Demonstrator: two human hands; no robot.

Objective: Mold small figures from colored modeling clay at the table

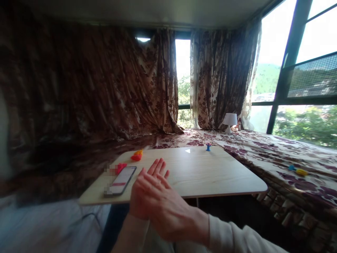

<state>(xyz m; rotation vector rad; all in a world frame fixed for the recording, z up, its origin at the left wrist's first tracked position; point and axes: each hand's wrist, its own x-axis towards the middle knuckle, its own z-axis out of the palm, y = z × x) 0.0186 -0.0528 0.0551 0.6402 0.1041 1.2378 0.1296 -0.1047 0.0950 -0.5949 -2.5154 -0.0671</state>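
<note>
Both of my hands are in front of me, close to the near edge of a light wooden table (210, 175), pressed against each other. Underneath is my left hand (138, 200), palm up, its fingers stretched out past the other hand. My right hand (171, 209) lies across the left palm, with its fingers extended and touching it. No object shows in either hand, though the space between the palms is hidden. Nearest to them, on the left, a phone (123, 181) with a lit screen lies flat on the tabletop.
Beyond the phone are a red piece (121, 168) and a red-orange piece (137, 155). At the far edge stand a small blue item (208, 147) and a white triangle (187, 151). The floral-covered surface holds a white lamp (230, 120) and a blue-yellow item (301, 172).
</note>
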